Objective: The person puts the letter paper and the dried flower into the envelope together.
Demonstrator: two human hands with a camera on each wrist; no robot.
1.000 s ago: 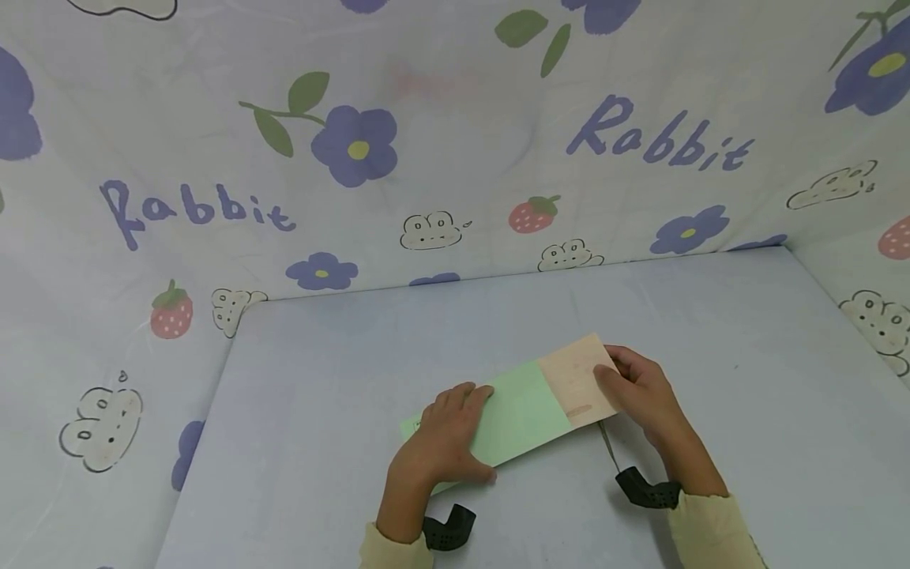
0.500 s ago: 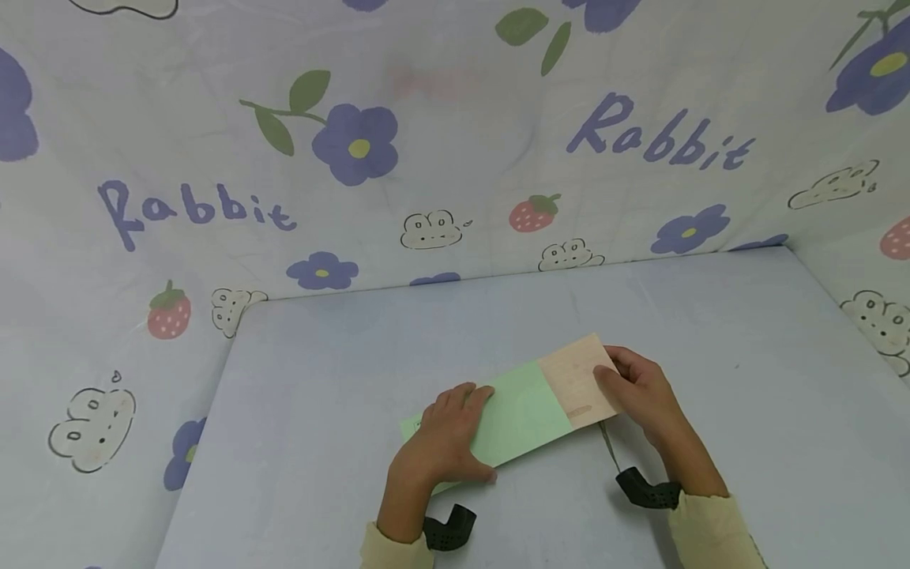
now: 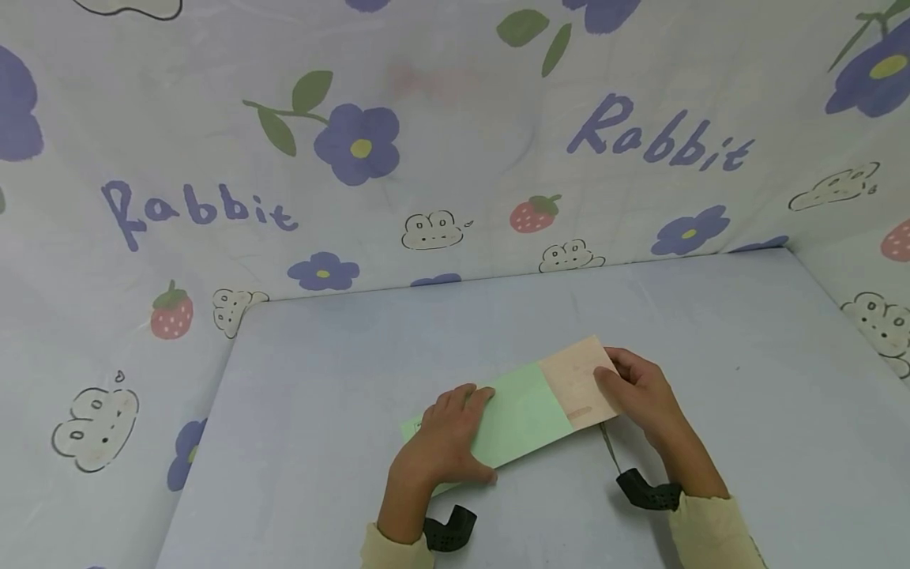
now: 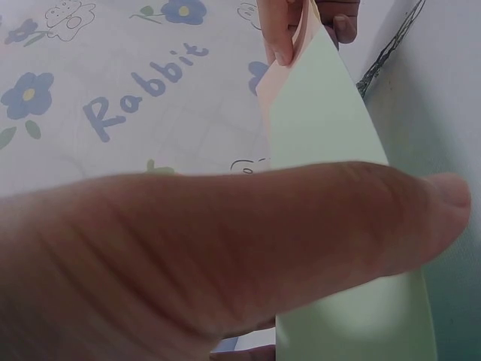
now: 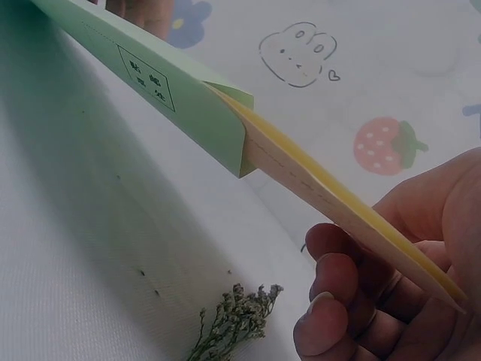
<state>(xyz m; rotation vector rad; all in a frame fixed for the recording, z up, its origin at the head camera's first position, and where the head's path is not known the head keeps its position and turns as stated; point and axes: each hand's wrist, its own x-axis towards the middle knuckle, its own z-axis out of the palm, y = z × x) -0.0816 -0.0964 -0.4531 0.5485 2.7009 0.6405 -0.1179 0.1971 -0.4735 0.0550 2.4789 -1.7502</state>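
Note:
A pale green envelope (image 3: 515,415) slants across the middle of the head view. My left hand (image 3: 437,442) grips its left part, fingers over the far side and thumb at the near edge. From its right end sticks a folded pinkish paper (image 3: 576,379), whose inner side shows yellow in the right wrist view. My right hand (image 3: 643,391) pinches the paper's outer end between thumb and fingers. Characters in a printed box mark the envelope's underside (image 5: 203,124). Below the paper lies a sprig of small dried flowers (image 5: 237,320); in the head view only its thin stem shows.
The pale table (image 3: 341,379) runs back to a hanging cloth (image 3: 462,158) printed with flowers, strawberries and rabbits. Black camera mounts (image 3: 449,529) sit at both wrists. A few dark specks (image 5: 156,292) lie on the table near the sprig.

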